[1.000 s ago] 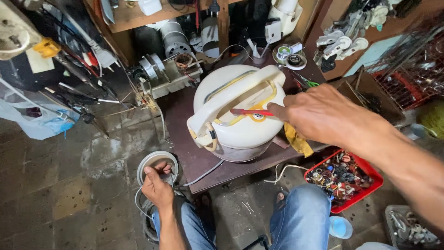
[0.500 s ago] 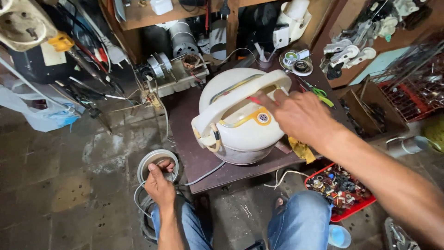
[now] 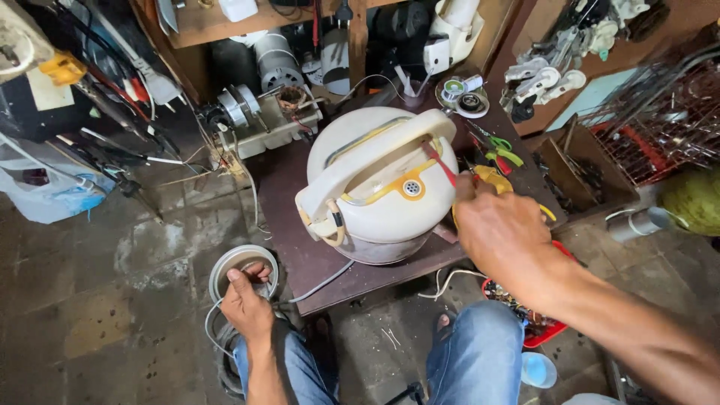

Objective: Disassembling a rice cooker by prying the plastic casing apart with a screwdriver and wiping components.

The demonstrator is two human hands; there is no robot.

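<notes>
Fingers of my right hand (image 3: 501, 229) pinch a red screwdriver (image 3: 440, 163) at the cooker (image 3: 375, 187) on the tabletop (image 3: 300, 255), a bulky, smooth-shelled body I judge best lifted by its handle (image 3: 367, 161), while my left hand (image 3: 247, 304) grips a ring (image 3: 241, 262).

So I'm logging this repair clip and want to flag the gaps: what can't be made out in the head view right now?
- Right hand: its back hides the fingers, so the grip on the red-handled tool cannot be read.
- Tool tip: hidden under the rice cooker's handle.
- Left hand: rests on a round metal part; what lies beneath is covered.
- Red tray: mostly behind the right forearm.
- Shelf items: cut off by the top edge.
</notes>
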